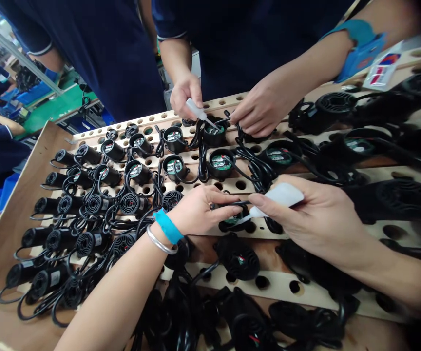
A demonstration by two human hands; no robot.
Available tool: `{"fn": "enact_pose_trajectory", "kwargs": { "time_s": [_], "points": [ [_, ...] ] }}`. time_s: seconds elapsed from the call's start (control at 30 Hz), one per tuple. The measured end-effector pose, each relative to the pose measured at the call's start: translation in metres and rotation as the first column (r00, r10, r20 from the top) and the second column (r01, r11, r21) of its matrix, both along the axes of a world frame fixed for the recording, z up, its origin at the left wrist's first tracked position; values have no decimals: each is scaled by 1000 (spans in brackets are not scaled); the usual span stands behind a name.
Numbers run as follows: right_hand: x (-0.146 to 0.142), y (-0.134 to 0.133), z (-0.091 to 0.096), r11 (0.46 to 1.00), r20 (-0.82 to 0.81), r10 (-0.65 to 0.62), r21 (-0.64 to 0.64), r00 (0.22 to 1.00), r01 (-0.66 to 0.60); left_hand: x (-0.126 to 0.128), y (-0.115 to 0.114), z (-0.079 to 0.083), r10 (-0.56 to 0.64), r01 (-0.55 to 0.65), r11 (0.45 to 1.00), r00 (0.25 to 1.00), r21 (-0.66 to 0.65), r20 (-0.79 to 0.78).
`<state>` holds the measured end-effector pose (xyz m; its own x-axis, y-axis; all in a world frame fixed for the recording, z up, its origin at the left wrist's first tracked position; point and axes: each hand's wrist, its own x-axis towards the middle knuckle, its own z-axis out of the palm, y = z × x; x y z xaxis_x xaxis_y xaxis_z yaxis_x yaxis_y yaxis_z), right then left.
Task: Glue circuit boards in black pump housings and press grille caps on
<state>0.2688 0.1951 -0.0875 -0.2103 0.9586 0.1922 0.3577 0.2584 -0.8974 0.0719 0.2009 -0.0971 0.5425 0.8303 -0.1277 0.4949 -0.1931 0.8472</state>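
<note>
My left hand [199, 209], with a blue band and a silver bangle at the wrist, is closed on a black cable [232, 204] over a round black unit [234, 220] standing in the wooden rack [279, 285]. My right hand [316, 219] grips a small white squeeze bottle [281, 196], its thin nozzle pointing down-left into that unit's open top, close to my left fingertips. Both hands sit near the middle of the rack.
Across the rack another person's hands [258, 109] work on a unit [215, 132], one holding a similar white bottle [196, 110]. Several black cylindrical units with coiled cords [86, 204] fill the rack's rows. A wooden side wall [9, 214] rises at left.
</note>
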Motion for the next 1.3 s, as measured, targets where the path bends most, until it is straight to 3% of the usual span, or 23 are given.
{"fn": "enact_pose_trajectory", "kwargs": {
  "time_s": [0.43,0.67,0.73,0.87,1.0,1.07,1.2,1.3],
  "points": [
    [2,1,3,999,-1,11,-37,1000,-11,0,-1,5,26,-27,999,999,-39,-34],
    [12,2,2,984,-73,-155,-104,985,147,0,-1,0,63,-63,998,998,4,-28],
    [17,2,1,938,-169,-290,-245,942,244,0,-1,-1,71,-70,997,997,37,-21],
    [34,-5,12,765,-389,-582,-559,715,319,0,1,-1,99,-93,992,993,90,-66],
    [75,-37,30,773,-467,-584,-569,664,280,-1,0,-3,155,-140,984,977,108,-146],
    [100,-64,37,765,-469,-610,-558,638,321,-1,-2,-5,198,-174,974,964,146,-177],
    [141,-126,49,681,-433,-724,-573,536,457,3,-7,-8,274,-226,951,933,212,-234],
    [164,-165,56,606,-447,-795,-573,409,552,6,-8,-7,265,-185,948,909,258,-321]
  ]
}}
